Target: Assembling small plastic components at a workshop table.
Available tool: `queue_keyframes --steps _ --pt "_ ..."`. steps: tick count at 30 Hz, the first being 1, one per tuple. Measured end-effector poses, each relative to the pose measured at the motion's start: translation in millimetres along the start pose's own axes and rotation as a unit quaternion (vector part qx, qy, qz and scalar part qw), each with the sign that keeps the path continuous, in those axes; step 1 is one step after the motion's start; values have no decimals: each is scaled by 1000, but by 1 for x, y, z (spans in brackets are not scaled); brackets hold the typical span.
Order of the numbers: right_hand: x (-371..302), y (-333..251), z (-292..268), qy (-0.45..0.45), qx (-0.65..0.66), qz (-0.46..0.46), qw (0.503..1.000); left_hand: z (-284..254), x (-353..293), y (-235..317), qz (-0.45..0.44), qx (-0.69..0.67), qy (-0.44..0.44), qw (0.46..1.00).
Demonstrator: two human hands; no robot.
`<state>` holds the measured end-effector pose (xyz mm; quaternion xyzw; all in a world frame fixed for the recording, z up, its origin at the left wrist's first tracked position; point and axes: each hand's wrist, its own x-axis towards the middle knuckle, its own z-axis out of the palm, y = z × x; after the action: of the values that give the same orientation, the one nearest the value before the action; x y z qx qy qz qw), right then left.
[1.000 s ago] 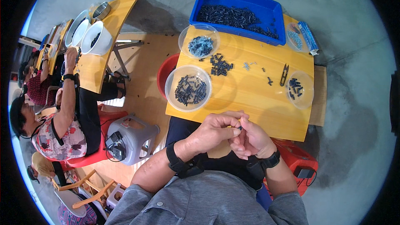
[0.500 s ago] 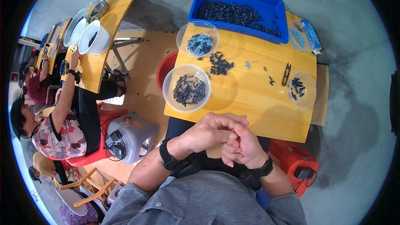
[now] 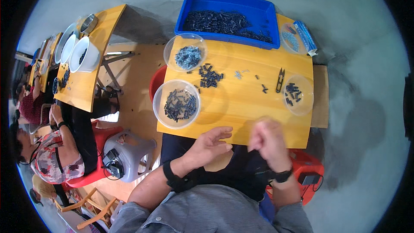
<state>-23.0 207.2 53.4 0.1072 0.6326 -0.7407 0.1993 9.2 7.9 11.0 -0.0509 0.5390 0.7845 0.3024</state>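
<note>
At the near edge of the yellow table (image 3: 241, 116), my left hand (image 3: 209, 146) is open, with a gap between thumb and fingers and nothing seen in it. My right hand (image 3: 269, 142), over the table's near right part, is curled and smeared by motion, so whether it holds anything is unclear. Closest to my left hand stands a clear round tub (image 3: 156, 103) of small black tubular parts. Behind it is a clear tub (image 3: 167, 56) of light blue and silvery bits. A pile of black parts (image 3: 210, 77) lies loose beside them. Thread snips (image 3: 280, 80) lie at the right.
A large blue tray (image 3: 258, 8) full of black parts stands at the back. On the right are a shallow clear tub (image 3: 304, 108) with a few black parts and a blue box (image 3: 305, 36). Another person (image 3: 56, 151) sits at a neighbouring table at the left.
My hands, clasped together before, have come apart; the right has moved right and up over the table. My view has shifted slightly. The neighbouring person's hand has dropped from their table to their lap.
</note>
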Motion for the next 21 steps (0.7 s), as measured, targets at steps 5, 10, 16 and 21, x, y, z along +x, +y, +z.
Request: queue_keyframes --steps 5,10,16,21 --pt "29 -36 -89 207 -179 -92 957 -16 10 -33 -22 145 30 989" --pt "58 -25 -107 299 -576 -136 749 -19 22 -31 -37 166 80 982" --pt "89 4 -51 167 -506 -200 822 -29 30 -48 -29 134 124 983" --pt "121 39 -5 46 -463 -272 843 -29 32 -45 -41 107 101 988"
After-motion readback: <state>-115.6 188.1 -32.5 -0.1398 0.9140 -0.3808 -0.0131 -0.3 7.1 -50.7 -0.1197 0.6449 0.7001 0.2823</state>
